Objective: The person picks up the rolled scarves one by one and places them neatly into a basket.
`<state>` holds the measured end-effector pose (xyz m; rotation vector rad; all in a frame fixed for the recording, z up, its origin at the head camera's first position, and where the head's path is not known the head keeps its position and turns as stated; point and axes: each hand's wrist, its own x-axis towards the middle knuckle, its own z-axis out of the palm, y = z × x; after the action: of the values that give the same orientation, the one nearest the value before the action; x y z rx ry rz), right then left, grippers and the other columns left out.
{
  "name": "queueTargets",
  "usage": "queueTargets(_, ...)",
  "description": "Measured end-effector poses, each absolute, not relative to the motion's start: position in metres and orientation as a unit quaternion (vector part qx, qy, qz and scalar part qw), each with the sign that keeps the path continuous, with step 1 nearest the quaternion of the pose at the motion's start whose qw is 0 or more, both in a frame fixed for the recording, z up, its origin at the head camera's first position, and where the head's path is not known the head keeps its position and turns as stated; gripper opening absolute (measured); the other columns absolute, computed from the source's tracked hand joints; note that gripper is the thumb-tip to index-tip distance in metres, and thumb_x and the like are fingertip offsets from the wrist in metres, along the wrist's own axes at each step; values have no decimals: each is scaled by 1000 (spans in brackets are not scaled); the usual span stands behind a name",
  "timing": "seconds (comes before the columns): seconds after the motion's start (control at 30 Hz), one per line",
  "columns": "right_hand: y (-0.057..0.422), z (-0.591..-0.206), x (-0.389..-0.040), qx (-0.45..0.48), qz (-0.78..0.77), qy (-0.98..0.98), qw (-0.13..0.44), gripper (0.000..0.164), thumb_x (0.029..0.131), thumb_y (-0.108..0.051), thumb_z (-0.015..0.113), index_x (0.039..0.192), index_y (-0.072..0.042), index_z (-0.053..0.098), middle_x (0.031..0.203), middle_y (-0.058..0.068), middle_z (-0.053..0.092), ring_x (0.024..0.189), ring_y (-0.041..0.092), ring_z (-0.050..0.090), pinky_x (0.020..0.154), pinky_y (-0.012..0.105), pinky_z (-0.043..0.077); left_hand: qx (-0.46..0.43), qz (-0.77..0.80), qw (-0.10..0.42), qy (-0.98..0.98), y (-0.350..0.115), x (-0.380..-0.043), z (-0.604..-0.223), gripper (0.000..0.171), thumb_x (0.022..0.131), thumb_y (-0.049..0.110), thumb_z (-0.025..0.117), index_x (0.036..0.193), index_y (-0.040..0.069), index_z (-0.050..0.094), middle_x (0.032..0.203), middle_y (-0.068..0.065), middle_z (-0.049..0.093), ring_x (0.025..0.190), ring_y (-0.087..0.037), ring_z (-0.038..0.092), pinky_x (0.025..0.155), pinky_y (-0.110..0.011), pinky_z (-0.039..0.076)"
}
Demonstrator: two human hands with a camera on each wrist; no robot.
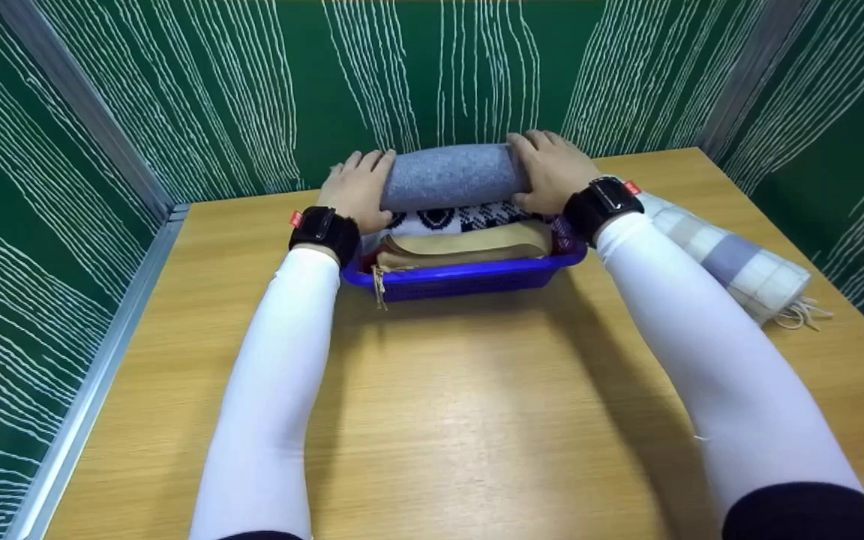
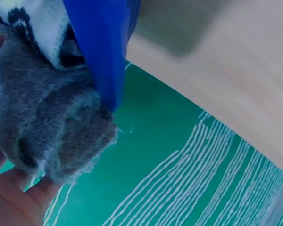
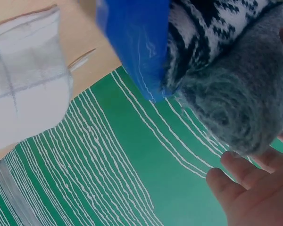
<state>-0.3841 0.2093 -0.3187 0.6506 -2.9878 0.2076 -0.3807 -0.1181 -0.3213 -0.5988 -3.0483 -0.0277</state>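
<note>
A rolled grey scarf [image 1: 451, 176] lies across the back of a blue plastic basket [image 1: 469, 283]. My left hand [image 1: 357, 189] grips its left end, thumb toward me and fingers over the far side. At the other end my right hand [image 1: 556, 172] holds the roll the same way. The right wrist view shows the spiral end of the grey scarf [image 3: 226, 108] beside the basket's rim, fingers beneath it. In front of the grey roll, the basket holds a black-and-white patterned knit [image 1: 439, 220] and a folded tan scarf [image 1: 469, 246].
A rolled checked scarf [image 1: 732, 255] with white fringe lies on the wooden table [image 1: 432, 420] to the right of the basket. Green walls [image 1: 432, 75] with white lines stand close behind and at both sides. A tan tassel [image 1: 379, 289] hangs over the basket's front rim.
</note>
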Motion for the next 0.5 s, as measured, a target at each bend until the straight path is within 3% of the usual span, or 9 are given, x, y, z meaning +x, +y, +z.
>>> queueTargets(0.5, 221, -319, -367, 222, 101, -966, 91, 97, 95, -35, 79, 171, -5, 26, 170, 33, 34, 159, 56, 30, 133, 67, 22, -197, -37, 70, -977, -115, -357, -316, 91, 101, 43, 71, 173, 13, 25, 177, -16, 32, 166, -43, 24, 134, -65, 24)
